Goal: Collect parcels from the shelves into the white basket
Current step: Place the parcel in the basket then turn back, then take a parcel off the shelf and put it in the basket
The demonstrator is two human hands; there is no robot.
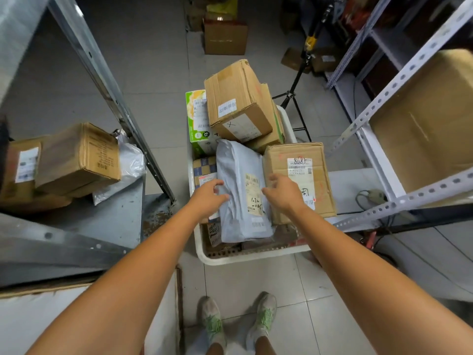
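Our white plastic basket (pixel 243 260) heaped | our left hand (pixel 208 197) curled at edge of grey plastic mailer (pixel 242 213), grip unclear | right hand (pixel 284 193) slack, empty | brown cardboard boxes (pixel 76 160) uncollected

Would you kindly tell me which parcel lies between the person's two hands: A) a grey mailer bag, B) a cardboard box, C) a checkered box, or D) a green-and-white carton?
A: the grey mailer bag lies between the left hand and the right hand, atop the pile in the white basket.
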